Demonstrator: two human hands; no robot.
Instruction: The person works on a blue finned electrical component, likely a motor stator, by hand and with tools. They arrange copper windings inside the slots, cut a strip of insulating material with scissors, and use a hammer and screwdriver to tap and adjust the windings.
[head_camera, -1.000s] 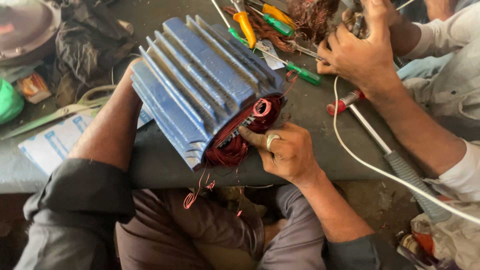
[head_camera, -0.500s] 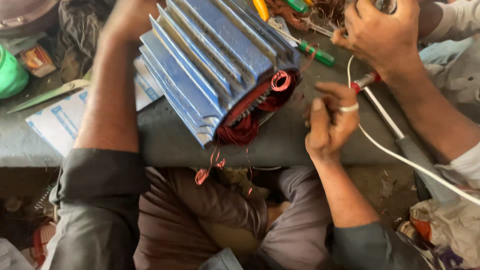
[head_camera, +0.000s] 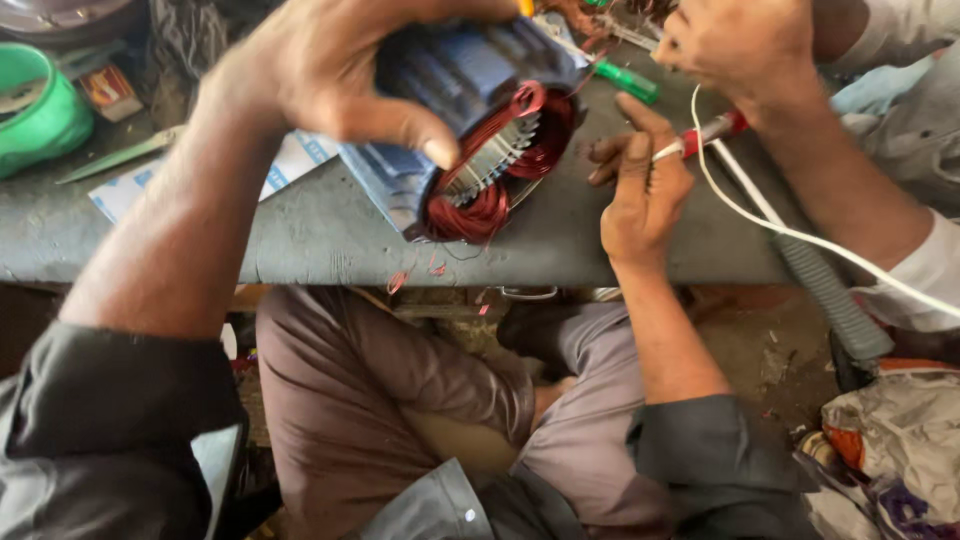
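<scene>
At the near edge of a grey workbench (head_camera: 330, 235), a seated person is gripping a blue finned motor stator housing (head_camera: 455, 75) with the left hand (head_camera: 330, 75), fingers and thumb curled round the casing's open end. The housing is lying tilted on the bench, its open face turned toward the near right, showing red copper windings (head_camera: 500, 170) looped around the core's steel teeth. The right hand (head_camera: 640, 185) is resting on the bench just right of the windings, fingers loosely bent and holding nothing, a ring on one finger. A second person's hand (head_camera: 740, 40) is working at the far right, closed around something too hidden to identify, near a green-handled screwdriver (head_camera: 625, 80), a red-handled tool (head_camera: 715, 128) and a white cable (head_camera: 790, 230) trailing off the bench. A green bowl (head_camera: 40, 110) is sitting at the far left.

Judging from the scene, the housing is sitting close to the bench's edge and, held by one hand only, could roll or slip off. Loose wire ends hanging over the edge could snag, and the winding enamel could scrape against the steel teeth.
</scene>
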